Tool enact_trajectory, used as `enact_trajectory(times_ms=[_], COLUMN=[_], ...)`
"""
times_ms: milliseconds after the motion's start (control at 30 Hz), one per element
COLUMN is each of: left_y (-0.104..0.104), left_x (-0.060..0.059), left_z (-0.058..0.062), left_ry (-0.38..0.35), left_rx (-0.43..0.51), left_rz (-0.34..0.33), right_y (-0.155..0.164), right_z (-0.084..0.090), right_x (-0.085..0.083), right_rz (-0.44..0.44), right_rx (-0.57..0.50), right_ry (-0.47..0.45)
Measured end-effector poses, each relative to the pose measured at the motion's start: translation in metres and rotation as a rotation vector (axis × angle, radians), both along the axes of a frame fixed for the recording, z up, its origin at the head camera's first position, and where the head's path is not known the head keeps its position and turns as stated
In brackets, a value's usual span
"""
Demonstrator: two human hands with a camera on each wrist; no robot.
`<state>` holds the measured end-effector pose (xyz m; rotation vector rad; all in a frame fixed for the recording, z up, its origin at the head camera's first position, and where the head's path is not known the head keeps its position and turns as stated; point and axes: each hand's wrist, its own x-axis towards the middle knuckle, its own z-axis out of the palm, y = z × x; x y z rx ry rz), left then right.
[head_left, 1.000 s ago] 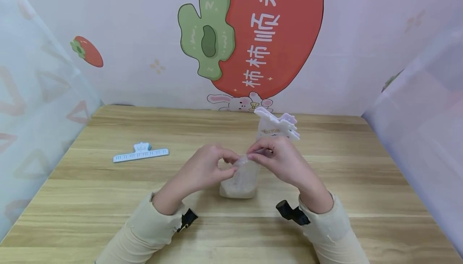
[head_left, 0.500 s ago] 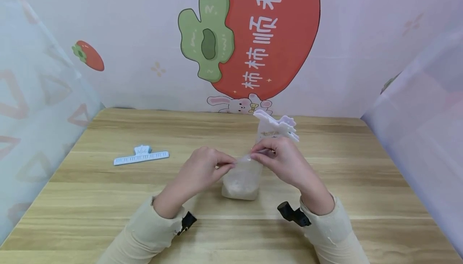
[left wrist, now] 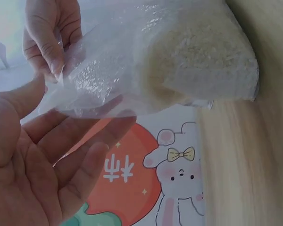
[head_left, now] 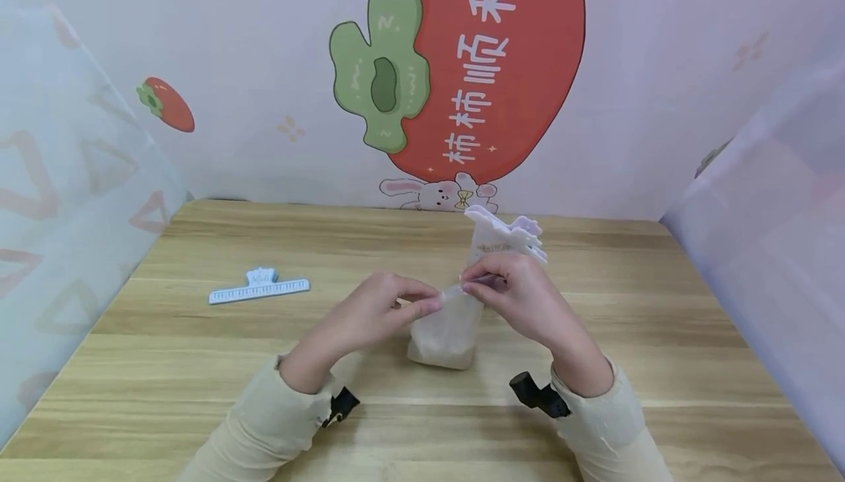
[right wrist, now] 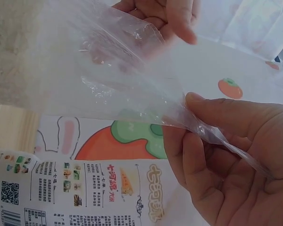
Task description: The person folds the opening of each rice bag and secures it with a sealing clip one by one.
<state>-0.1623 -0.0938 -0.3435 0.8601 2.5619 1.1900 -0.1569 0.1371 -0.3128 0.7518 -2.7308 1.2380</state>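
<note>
A clear plastic bag of rice point(head_left: 444, 337) stands on the wooden table in front of me, its upper part thin and loose. Thumb and fingers of my right hand point(right wrist: 226, 155) pinch the gathered top edge of the bag, and a twisted strip of film runs into the palm. My left hand point(left wrist: 52, 155) is at the other side of the opening. Its thumb stands apart from the fingers, which reach behind the film and overlap it in the left wrist view. The rice point(left wrist: 203, 52) fills the lower part of the bag.
A light blue clip with a piano-key bar point(head_left: 260, 287) lies on the table at left. Behind my right hand stands a printed rice package point(right wrist: 80, 193) with a pale lilac wavy-edged top point(head_left: 505, 229). A printed backdrop point(head_left: 264, 64) closes off the table's back.
My left hand first pinched the bag's top edge and drew it leftward, then loosened its fingers and shifted right, nearer the right hand. The right hand kept its pinch, and the bag tilted slightly.
</note>
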Motion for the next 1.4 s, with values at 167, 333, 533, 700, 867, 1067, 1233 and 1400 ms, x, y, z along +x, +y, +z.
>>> enact_trajectory(times_ms=[167, 333, 533, 700, 867, 1067, 1233, 1400], left_y=[0.005, 0.008, 0.010, 0.008, 0.009, 0.011, 0.011, 0.013], left_x=[0.000, 0.001, 0.000, -0.002, -0.003, -0.003, -0.001, 0.000], left_z=[-0.003, -0.004, -0.008, -0.010, -0.009, -0.009, -0.009, -0.009], left_ry=[-0.049, -0.087, -0.122, -0.131, -0.121, -0.089, -0.016, 0.047], left_rx=[0.041, 0.056, 0.093, 0.128, 0.123, 0.112, 0.097, 0.088], left_rz=[-0.014, 0.028, 0.071, 0.060, 0.038, 0.036, 0.036, 0.034], right_y=[0.000, 0.000, 0.000, 0.001, 0.001, 0.002, 0.005, 0.009], right_z=[-0.002, -0.001, -0.001, -0.001, -0.001, 0.000, 0.000, 0.000], right_x=[0.001, 0.002, 0.003, 0.003, 0.003, 0.002, 0.000, -0.001], right_rz=[0.015, 0.037, 0.043, 0.037, 0.043, 0.048, 0.075, 0.103], right_rx=[0.000, -0.006, -0.015, -0.016, -0.020, -0.023, -0.044, -0.083], right_ry=[0.036, 0.041, 0.035, 0.028, 0.028, 0.020, -0.027, -0.087])
